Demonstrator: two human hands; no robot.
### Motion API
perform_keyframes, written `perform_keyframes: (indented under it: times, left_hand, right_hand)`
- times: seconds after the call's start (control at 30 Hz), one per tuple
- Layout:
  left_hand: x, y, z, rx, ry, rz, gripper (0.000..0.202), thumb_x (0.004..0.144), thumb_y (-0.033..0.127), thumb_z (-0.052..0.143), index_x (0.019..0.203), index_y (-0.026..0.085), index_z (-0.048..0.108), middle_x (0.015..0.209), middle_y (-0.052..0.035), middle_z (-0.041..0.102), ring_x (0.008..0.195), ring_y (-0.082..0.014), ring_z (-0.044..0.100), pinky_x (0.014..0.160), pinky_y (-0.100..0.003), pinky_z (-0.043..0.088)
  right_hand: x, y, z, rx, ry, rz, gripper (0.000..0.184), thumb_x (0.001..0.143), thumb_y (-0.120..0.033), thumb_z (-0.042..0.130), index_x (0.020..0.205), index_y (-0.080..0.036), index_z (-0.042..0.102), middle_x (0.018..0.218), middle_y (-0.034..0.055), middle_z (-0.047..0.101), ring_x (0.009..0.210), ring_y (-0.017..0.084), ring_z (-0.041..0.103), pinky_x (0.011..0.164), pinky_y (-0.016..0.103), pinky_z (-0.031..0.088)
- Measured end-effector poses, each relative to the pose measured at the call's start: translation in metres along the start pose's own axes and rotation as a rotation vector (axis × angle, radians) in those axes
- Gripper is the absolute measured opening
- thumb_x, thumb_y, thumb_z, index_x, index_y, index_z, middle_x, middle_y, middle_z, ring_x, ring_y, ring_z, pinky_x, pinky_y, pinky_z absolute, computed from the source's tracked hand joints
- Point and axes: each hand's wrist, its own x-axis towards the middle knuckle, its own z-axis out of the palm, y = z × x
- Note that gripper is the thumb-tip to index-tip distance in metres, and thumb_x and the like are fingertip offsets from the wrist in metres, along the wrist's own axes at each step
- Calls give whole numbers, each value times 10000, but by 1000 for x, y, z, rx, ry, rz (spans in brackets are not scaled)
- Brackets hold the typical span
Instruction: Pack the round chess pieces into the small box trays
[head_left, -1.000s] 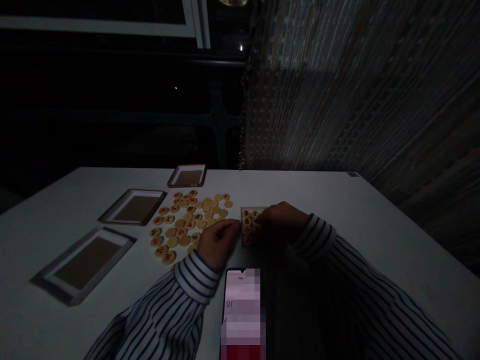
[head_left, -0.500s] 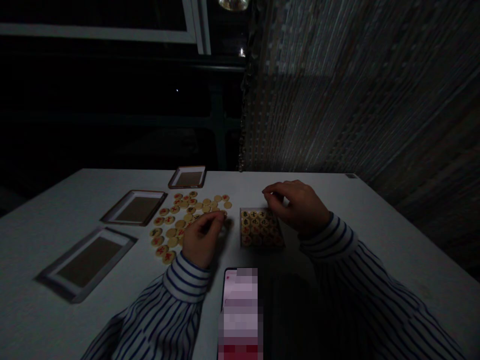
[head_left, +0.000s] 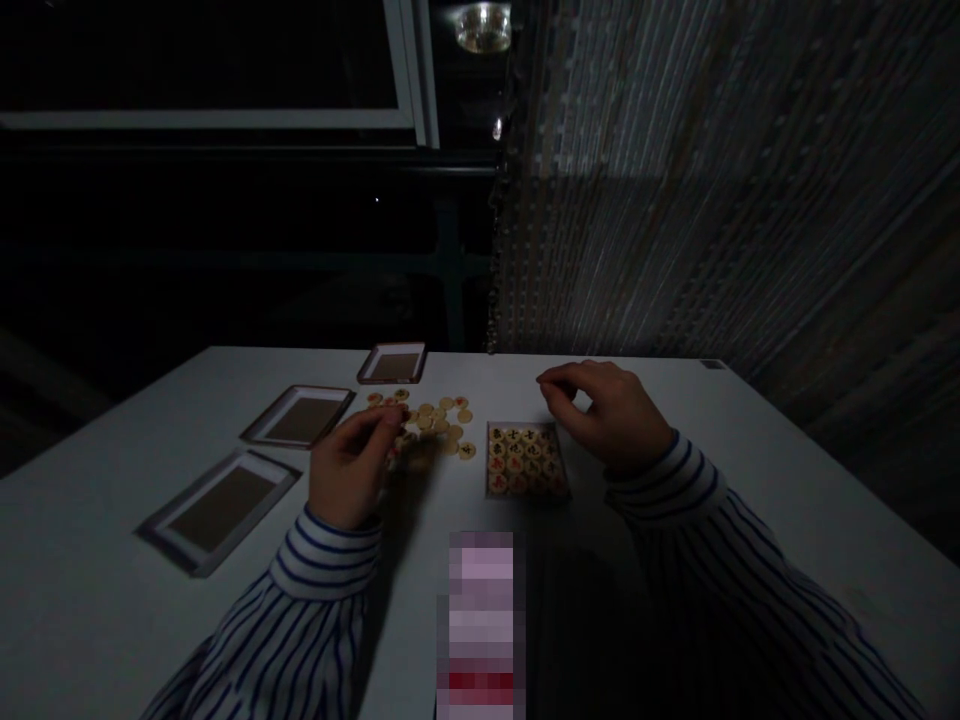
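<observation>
My left hand (head_left: 351,465) hovers over the loose pile of round wooden chess pieces (head_left: 435,420), fingers curled together above them; whether it grips a piece is hidden. Just right of the pile sits a small square box (head_left: 525,462) packed with pieces in rows. My right hand (head_left: 606,412) is raised beside the box's far right corner, fingers bent in a loose pinch, and nothing shows in them. Both arms wear striped sleeves.
Three flat box lids or trays lie on the white table: one near left (head_left: 217,507), one further back (head_left: 301,416), a small one at the rear (head_left: 394,363). A phone (head_left: 480,620) lies close to me. A beaded curtain (head_left: 675,180) hangs behind.
My left hand moved left from the box's edge onto the loose pile. My right hand lifted off the box, baring its rows of pieces. The view has shifted slightly.
</observation>
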Motion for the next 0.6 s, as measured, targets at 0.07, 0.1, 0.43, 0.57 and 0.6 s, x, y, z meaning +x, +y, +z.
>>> perform_keyframes:
  times: [0.07,0.1,0.43,0.57,0.6]
  left_hand:
    - [2,5,-11,28,25,12,260,649,370,611,792,159,661,745,-20,680,705,-153,619,682,-266,499]
    - [3,7,-16,44,43,16,262,648,373,610,790,159,660,741,-19,679,699,-154,618,672,-265,501]
    - [5,5,-67,158,133,74,258,641,394,613,762,169,653,702,-12,674,679,-157,616,652,-259,502]
    - [3,-5,-82,258,87,91,267,648,407,605,771,175,648,766,-25,672,703,-165,611,672,-261,491]
    - [2,-9,-85,285,85,111,265,650,409,604,775,178,647,792,-27,668,712,-166,608,681,-263,486]
  right_hand:
    - [0,-2,0,13,-2,1,199,783,-237,458,870,-163,621,777,30,644,716,142,569,726,265,390]
    - [0,-3,-1,19,-2,1,201,784,-238,456,872,-164,621,793,33,645,729,145,571,728,268,394]
    - [-2,-20,1,112,33,5,196,784,-249,469,896,-173,611,822,41,641,756,163,581,707,301,441]
    - [0,-25,3,149,45,-16,191,793,-257,470,890,-161,604,829,53,633,789,168,572,737,309,440]
    - [1,-26,3,160,48,-15,190,795,-257,467,891,-164,602,837,54,631,798,169,569,747,310,438]
